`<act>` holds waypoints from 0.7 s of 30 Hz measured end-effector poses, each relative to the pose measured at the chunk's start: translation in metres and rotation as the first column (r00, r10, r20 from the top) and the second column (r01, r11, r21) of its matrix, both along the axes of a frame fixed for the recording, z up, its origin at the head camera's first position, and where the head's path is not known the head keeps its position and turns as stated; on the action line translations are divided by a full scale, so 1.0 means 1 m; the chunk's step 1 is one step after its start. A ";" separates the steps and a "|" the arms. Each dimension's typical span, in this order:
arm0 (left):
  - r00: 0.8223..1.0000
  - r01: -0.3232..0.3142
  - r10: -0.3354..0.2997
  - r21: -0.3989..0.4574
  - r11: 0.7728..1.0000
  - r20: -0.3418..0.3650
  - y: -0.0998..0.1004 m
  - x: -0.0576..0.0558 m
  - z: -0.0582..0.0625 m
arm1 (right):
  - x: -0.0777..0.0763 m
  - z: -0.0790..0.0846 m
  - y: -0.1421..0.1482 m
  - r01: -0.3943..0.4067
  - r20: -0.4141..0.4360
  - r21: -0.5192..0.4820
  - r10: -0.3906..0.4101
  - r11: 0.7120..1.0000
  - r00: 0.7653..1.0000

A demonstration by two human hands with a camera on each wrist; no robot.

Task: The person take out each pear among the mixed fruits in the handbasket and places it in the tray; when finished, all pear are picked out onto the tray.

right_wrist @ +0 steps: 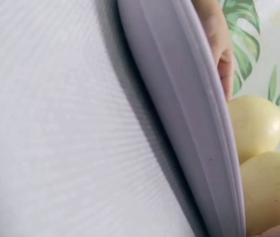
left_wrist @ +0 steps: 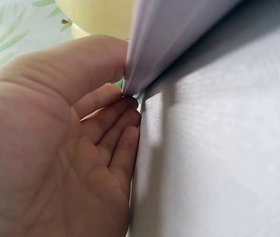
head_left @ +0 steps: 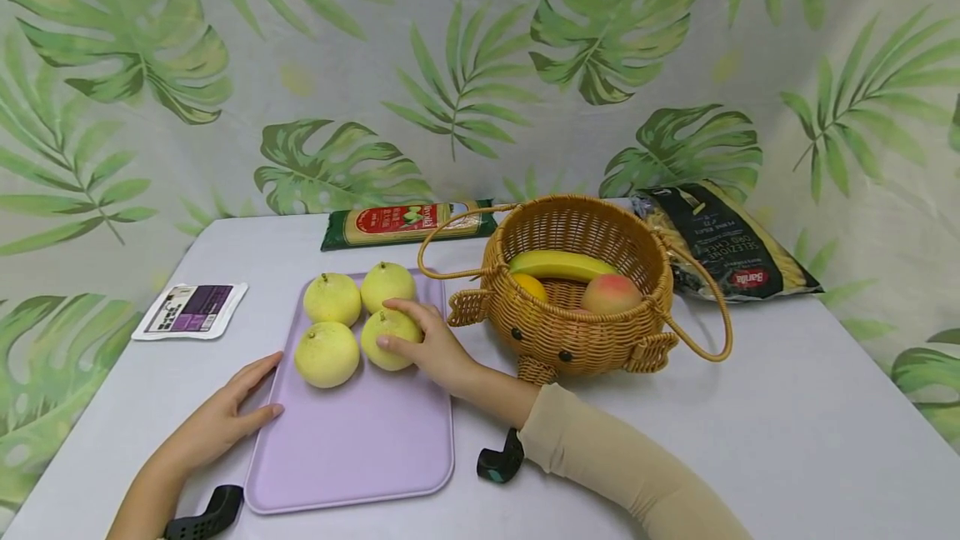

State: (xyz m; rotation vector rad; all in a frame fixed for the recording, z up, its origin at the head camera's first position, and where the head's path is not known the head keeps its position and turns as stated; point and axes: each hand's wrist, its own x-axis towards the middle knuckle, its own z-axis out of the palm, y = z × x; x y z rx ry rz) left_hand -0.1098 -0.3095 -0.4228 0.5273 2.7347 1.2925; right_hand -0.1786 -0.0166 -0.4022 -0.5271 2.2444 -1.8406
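On the lilac tray [head_left: 348,448] stand several round yellow pears, grouped toward its far end with stems up. My right hand [head_left: 442,352] reaches over the tray's right rim and holds the front right pear [head_left: 384,344], thumb on its near side and fingers over its far side. The front left pear [head_left: 327,355] sits beside it, with two more pears behind them. Along the tray's left rim rests my left hand [head_left: 210,427]. In the left wrist view its thumb and fingertips [left_wrist: 125,136] touch the rim's edge and the cloth; the fingers are only slightly bent.
Right of the tray stands a wicker animal basket [head_left: 577,340] with a banana [head_left: 562,265], a peach [head_left: 611,294] and an orange fruit [head_left: 530,286]. Behind lie a spaghetti pack [head_left: 408,223] and a black pasta bag [head_left: 727,244]. A flat white packet [head_left: 191,311] lies at left.
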 end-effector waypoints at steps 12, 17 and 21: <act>0.999 -0.037 0.038 -0.040 0.999 0.026 0.005 0.000 0.013 | 0.037 0.026 0.026 -0.138 -0.304 0.105 0.164 0.985 0.939; 0.986 -0.075 0.055 -0.127 0.989 -0.159 0.016 0.003 0.034 | 0.058 0.053 0.059 -0.176 -0.497 0.208 0.259 0.962 0.828; 0.934 -0.124 0.043 -0.207 0.970 -0.356 0.029 0.007 0.056 | 0.063 0.075 0.093 -0.093 -0.707 0.261 0.256 0.961 0.659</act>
